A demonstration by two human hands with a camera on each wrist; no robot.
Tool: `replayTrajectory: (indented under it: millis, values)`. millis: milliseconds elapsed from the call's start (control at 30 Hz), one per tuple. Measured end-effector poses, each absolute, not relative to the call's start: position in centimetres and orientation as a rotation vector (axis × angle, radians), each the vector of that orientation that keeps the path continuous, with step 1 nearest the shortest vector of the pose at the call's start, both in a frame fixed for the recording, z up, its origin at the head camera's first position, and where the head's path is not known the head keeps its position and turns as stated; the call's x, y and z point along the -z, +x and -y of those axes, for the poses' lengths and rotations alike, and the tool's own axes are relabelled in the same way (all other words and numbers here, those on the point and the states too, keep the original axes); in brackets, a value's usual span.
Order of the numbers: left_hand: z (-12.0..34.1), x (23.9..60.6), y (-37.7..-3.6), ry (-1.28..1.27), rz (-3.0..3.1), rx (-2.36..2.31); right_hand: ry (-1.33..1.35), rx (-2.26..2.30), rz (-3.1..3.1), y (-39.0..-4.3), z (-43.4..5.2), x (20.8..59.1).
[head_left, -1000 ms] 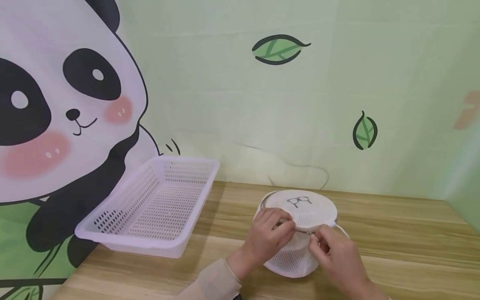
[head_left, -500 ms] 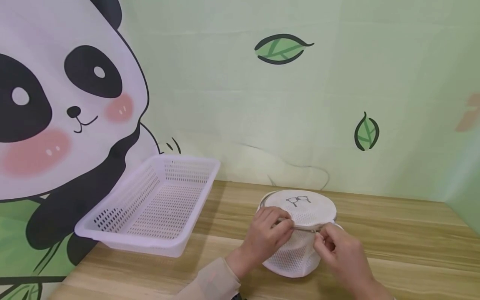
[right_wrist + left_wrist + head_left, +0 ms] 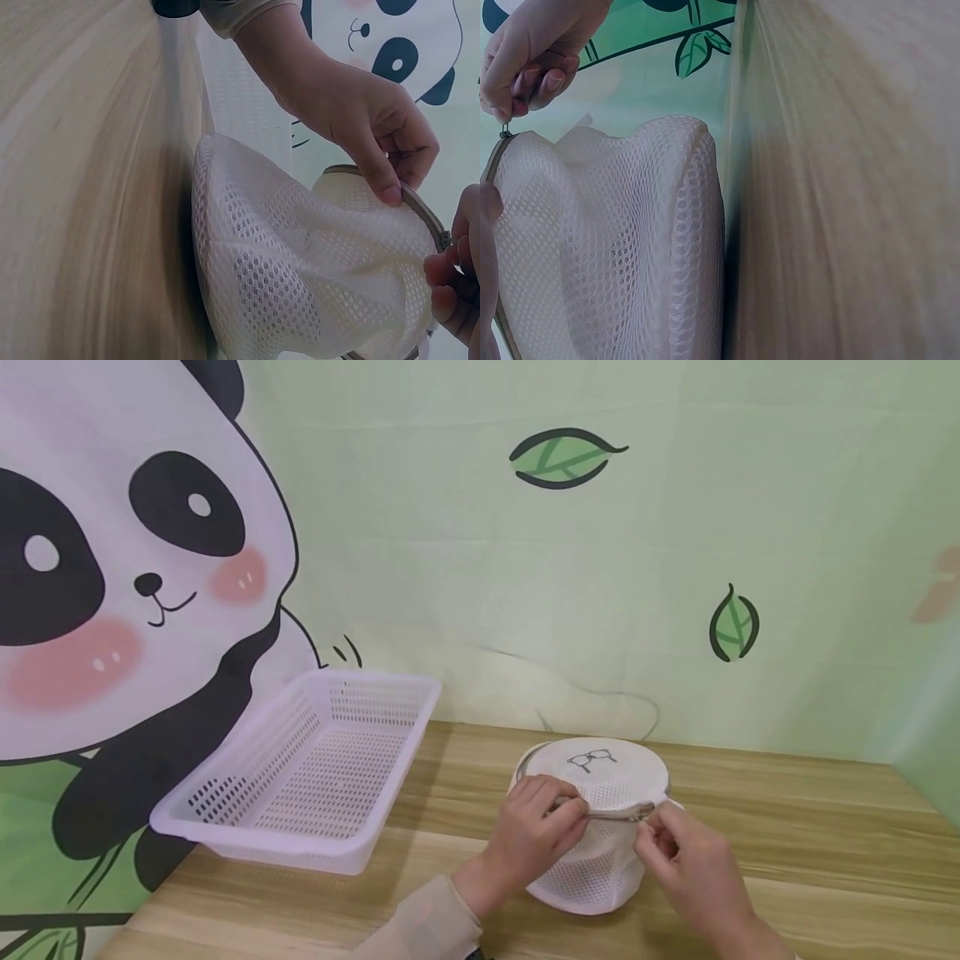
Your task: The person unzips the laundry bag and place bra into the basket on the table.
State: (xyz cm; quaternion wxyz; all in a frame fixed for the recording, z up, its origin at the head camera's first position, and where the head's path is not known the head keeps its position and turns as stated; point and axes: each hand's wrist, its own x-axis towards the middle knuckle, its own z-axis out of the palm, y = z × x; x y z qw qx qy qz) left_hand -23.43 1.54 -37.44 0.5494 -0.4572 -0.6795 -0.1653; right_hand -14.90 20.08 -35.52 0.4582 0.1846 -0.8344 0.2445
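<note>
A round white mesh bag (image 3: 600,768) with a small spectacles drawing on its lid stands on the wooden table (image 3: 795,827). A zipper (image 3: 611,814) runs round the lid's rim. My left hand (image 3: 576,807) pinches the near rim on the left; its fingers also show in the right wrist view as the left hand (image 3: 390,180) on the zipper band. My right hand (image 3: 649,833) pinches the zipper pull (image 3: 648,812) at the bag's right front. In the left wrist view the right hand (image 3: 514,105) holds the pull (image 3: 505,132) above the mesh bag (image 3: 630,240).
A white perforated plastic basket (image 3: 375,682) sits on the table's left, with nothing inside it. A cloth backdrop with a panda (image 3: 112,577) and leaves hangs right behind the table. Bare wood stretches to the right of the bag.
My right hand has slid the zipper pull to the right along the rim. The left hand has kept its pinch in the same place.
</note>
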Motion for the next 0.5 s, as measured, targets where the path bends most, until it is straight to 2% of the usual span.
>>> replayTrajectory:
  millis: [500]
  values:
    - [-1.59, 37.45, -23.44, -1.065, 1.597, 0.379, 0.434, -0.574, 2.063, -15.08, -20.55, 35.35]
